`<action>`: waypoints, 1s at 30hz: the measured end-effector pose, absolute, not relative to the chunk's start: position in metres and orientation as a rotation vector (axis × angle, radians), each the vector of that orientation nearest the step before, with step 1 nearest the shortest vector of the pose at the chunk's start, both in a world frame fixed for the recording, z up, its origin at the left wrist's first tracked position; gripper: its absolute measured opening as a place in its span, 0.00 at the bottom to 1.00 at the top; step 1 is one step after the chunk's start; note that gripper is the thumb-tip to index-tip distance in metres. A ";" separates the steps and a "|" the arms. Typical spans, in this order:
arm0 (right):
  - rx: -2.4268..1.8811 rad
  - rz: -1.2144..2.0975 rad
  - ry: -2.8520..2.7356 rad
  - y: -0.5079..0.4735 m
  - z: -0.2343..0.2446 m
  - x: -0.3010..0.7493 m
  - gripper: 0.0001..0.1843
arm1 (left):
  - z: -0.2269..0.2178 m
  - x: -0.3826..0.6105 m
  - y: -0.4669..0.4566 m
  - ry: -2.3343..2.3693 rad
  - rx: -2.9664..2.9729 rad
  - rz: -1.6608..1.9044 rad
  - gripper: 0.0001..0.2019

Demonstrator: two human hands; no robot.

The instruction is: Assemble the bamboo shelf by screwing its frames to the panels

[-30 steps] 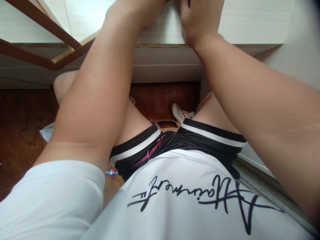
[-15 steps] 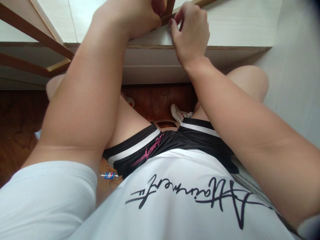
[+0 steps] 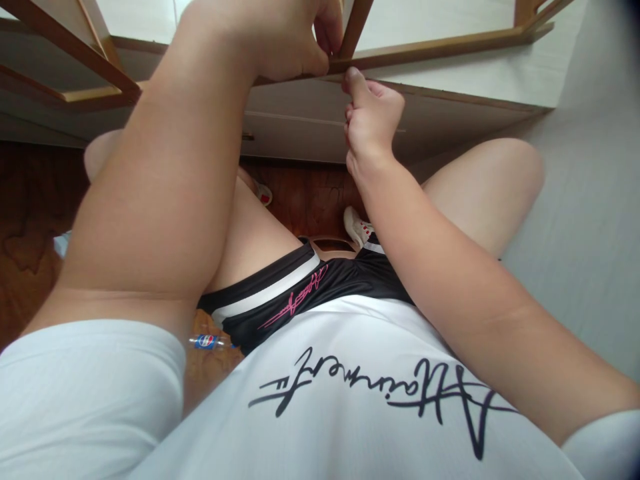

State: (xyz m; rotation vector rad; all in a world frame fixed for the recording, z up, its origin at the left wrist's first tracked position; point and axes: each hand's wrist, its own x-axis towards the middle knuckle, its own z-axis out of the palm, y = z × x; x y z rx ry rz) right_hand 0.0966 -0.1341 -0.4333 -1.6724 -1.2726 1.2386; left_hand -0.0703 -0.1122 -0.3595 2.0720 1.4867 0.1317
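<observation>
A brown wooden frame (image 3: pixel 430 51) of thin bars spans the top of the view, extending both left and right. An upright bar (image 3: pixel 356 27) meets its near bar between my hands. My left hand (image 3: pixel 287 40) is closed around the frame beside this joint, thumb and fingers bent against the wood; part of the hand is cut off by the top edge. Just below the near bar, my right hand (image 3: pixel 374 117) has its fingers curled in and its thumb tip against or very near the wood. Whatever its fingers may hold is hidden.
A pale ledge (image 3: pixel 505 77) lies beneath the frame, with a wall (image 3: pixel 595 167) to the right. My bent knees are spread below the ledge. On the brown floor (image 3: pixel 30 227) lies a plastic bottle with a blue label (image 3: pixel 206 342), left of my shorts.
The frame has shifted toward me, showing more of its right end. My right hand has dropped from over the bar to below it, with its fingers curled tighter.
</observation>
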 end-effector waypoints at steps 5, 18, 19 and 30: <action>-1.466 1.679 -0.767 -0.144 -0.427 0.088 0.13 | -0.364 -0.072 -0.112 1.467 2.100 0.142 0.25; -1.551 1.575 -0.995 -0.146 -0.436 0.090 0.29 | -0.361 -0.074 -0.105 1.441 2.040 0.130 0.21; -1.567 1.571 -1.014 -0.145 -0.437 0.089 0.31 | -0.361 -0.074 -0.106 1.442 2.028 0.132 0.21; -1.391 1.843 -0.859 -0.143 -0.427 0.093 0.18 | -0.357 -0.076 -0.111 1.448 1.978 0.147 0.22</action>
